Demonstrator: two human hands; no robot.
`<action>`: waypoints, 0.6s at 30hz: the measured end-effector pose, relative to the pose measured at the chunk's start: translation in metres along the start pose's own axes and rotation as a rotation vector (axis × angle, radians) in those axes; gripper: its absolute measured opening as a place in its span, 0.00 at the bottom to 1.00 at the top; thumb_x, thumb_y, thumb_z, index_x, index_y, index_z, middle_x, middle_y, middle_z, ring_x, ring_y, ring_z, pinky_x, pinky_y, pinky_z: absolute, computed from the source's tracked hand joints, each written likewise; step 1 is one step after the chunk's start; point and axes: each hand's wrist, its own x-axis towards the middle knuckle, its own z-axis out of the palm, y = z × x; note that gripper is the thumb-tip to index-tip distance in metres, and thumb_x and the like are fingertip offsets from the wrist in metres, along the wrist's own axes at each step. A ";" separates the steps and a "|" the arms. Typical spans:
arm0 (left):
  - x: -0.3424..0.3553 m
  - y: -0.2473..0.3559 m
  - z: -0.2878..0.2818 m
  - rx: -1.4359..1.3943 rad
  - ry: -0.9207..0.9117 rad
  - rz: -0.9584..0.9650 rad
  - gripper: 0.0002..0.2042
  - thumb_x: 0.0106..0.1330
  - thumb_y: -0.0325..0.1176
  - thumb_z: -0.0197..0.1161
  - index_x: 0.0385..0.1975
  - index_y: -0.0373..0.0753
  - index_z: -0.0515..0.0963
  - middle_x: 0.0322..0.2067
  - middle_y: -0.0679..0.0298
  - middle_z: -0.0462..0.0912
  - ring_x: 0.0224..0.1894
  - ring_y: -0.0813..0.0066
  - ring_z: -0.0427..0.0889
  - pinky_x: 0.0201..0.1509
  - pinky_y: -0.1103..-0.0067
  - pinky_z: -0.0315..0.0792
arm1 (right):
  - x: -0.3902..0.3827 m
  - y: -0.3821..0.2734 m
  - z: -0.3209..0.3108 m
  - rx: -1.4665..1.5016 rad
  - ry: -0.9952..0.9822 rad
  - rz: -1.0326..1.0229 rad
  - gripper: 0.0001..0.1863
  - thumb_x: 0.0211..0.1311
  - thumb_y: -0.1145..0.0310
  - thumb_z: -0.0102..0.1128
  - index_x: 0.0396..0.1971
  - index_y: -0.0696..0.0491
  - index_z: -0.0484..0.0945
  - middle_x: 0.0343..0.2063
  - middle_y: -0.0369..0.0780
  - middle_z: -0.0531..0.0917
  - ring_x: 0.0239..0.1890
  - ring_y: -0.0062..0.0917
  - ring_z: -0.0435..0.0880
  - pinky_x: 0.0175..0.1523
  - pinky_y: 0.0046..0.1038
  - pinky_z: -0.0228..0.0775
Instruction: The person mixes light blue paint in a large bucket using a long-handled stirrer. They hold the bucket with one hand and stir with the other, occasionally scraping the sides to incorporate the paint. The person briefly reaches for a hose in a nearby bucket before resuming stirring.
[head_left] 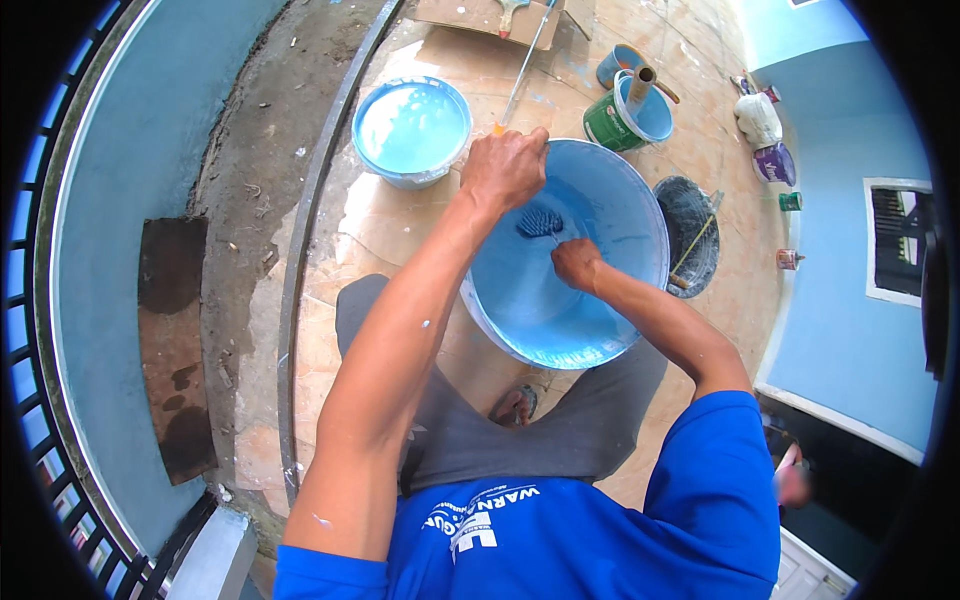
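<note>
My left hand [505,170] is closed at the near-left top of the large white bucket [630,175], its fingers on the rim. My right hand [577,262] is inside the bucket, closed on a thin handle leading to a dark blue ribbed tool head [540,222], which sits in pale blue paint coating the bottom and walls. A long rod [533,55] with an orange end lies just beyond my left hand. My knees are either side of the bucket's lower part.
Around me are a paint pail [410,125], a green bucket [610,122] holding a tube, a dark basin [685,210], a brush [510,15] on cardboard [450,15], several containers [773,165] along the wall, a metal strip [325,160] and a blurred person [790,480] in a doorway.
</note>
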 end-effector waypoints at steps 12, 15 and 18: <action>0.000 -0.003 -0.001 -0.017 0.002 0.004 0.12 0.74 0.40 0.54 0.39 0.38 0.79 0.34 0.45 0.86 0.38 0.43 0.86 0.41 0.55 0.79 | -0.045 -0.082 -0.062 0.455 -0.379 -0.137 0.14 0.57 0.73 0.52 0.32 0.62 0.86 0.34 0.55 0.88 0.39 0.42 0.91 0.42 0.42 0.83; 0.002 0.001 -0.001 -0.032 -0.002 0.010 0.12 0.73 0.40 0.54 0.39 0.38 0.79 0.35 0.45 0.86 0.39 0.42 0.86 0.41 0.54 0.79 | -0.009 -0.077 -0.067 0.478 -0.380 -0.178 0.14 0.55 0.73 0.53 0.32 0.64 0.86 0.33 0.54 0.88 0.37 0.42 0.91 0.40 0.41 0.82; 0.003 0.003 0.000 -0.021 0.003 0.021 0.12 0.73 0.40 0.54 0.39 0.38 0.79 0.35 0.45 0.86 0.39 0.42 0.86 0.42 0.54 0.79 | 0.017 -0.062 -0.052 0.455 0.161 -0.075 0.12 0.54 0.72 0.59 0.35 0.59 0.88 0.36 0.50 0.89 0.37 0.42 0.90 0.40 0.40 0.82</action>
